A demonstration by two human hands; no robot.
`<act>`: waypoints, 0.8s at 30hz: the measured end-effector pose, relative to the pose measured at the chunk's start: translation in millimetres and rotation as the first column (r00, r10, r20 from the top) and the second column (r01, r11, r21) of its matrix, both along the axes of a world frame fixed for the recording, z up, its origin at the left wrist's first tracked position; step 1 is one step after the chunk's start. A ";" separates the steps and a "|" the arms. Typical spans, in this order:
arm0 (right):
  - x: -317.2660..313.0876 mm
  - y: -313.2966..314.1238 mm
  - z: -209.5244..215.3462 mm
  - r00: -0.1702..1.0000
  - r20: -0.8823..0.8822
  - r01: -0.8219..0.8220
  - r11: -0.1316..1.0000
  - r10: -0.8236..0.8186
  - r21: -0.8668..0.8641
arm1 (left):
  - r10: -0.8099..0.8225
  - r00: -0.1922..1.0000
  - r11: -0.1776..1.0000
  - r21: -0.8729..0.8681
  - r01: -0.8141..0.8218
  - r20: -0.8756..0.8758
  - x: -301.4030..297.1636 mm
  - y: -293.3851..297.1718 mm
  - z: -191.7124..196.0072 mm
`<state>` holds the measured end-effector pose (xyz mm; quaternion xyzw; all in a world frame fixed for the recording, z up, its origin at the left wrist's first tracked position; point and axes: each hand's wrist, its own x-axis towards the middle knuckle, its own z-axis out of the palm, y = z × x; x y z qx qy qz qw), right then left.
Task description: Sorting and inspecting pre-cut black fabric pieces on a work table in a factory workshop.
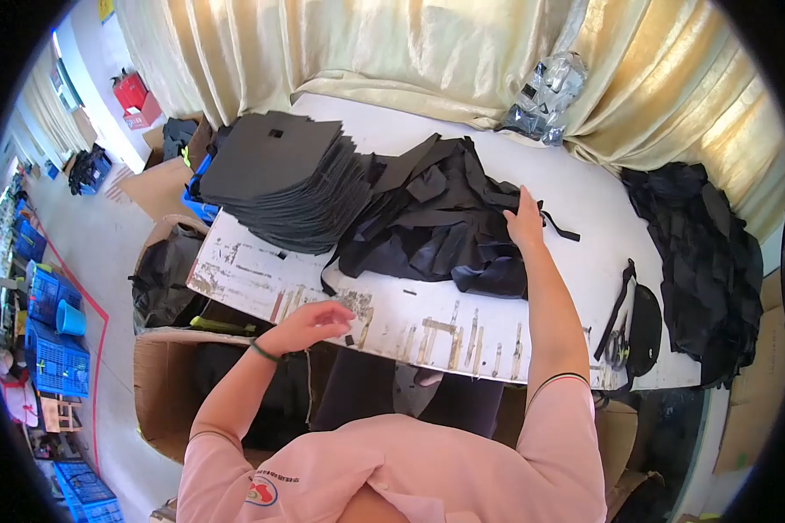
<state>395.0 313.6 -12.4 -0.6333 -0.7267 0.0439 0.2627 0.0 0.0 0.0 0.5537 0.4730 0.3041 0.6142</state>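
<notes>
A rumpled heap of black fabric pieces with straps [436, 218] lies on the white table [375, 305] before me. My right hand [525, 222] rests at the heap's right side, fingers stretched out and touching its edge. Just beyond those fingers a short black strap [563, 228] sticks out. Over the table's front edge hovers my left hand [318, 322], its fingers loosely bent and apart, with nothing in it. Left of the heap stands a tall stack of dark grey flat sheets [275, 166], its upper layers fanned to the right.
Black pouches with a strap [644, 331] lie at the table's right, beside a large black fabric pile [702, 261]. Clear plastic bags [545, 96] sit by the curtain [410, 52]. Cardboard boxes [161, 392] stand below the left edge; blue crates [57, 357] line the far-left floor.
</notes>
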 end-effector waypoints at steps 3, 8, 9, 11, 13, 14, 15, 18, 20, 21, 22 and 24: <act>13.9 -0.7 34.6 0.985 0.168 0.077 0.961 -0.032 -0.267 | 0.009 0.990 0.999 0.037 -0.014 0.137 68.3 36.3 11.6; 30.4 0.5 82.5 0.979 0.183 -0.086 0.996 0.089 -0.023 | -0.085 0.991 0.957 0.269 0.110 -0.101 109.7 105.5 22.9; 36.4 -3.9 98.2 0.983 0.080 -0.175 0.979 0.167 0.106 | -0.038 0.999 0.948 0.315 0.048 -0.039 117.9 116.9 27.6; 39.2 -18.3 133.1 0.958 -0.046 -0.267 0.940 0.283 0.214 | 0.089 0.995 0.878 0.476 -0.055 -0.049 129.2 138.9 50.4; 33.3 -41.5 171.4 0.901 -0.149 -0.342 0.879 0.407 0.332 | 0.299 0.943 0.575 0.816 -0.058 -0.144 148.9 152.5 97.1; 23.9 -59.9 191.2 0.827 -0.279 -0.420 0.867 0.487 0.268 | 0.360 0.924 0.404 0.914 -0.029 -0.129 157.0 156.8 118.7; 18.7 -78.5 209.7 0.739 -0.405 -0.496 0.842 0.538 0.213 | 0.360 0.925 0.402 0.915 -0.034 -0.124 173.0 157.9 136.1; 4.1 -130.2 251.1 0.691 -0.531 -0.605 0.794 0.490 -0.055 | 0.413 0.908 0.194 0.967 -0.164 0.071 192.8 159.0 164.1; 9.4 -141.5 254.7 0.693 -0.396 -0.619 0.779 0.603 0.102 | 0.375 0.917 0.358 0.934 -0.011 -0.133 193.5 159.0 170.9; 12.8 -145.3 257.2 0.688 -0.243 -0.635 0.730 0.684 0.254 | 0.375 0.918 0.352 0.936 -0.011 -0.130 194.5 155.7 174.1; 16.2 -149.1 260.7 0.741 -0.109 -0.591 0.720 0.663 0.364 | 0.286 0.954 0.473 0.879 -0.058 -0.091 194.2 151.5 177.9; 17.5 -157.4 264.8 0.776 -0.043 -0.552 0.711 0.629 0.436 | 0.098 0.995 0.682 0.730 -0.056 -0.016 192.6 137.7 188.2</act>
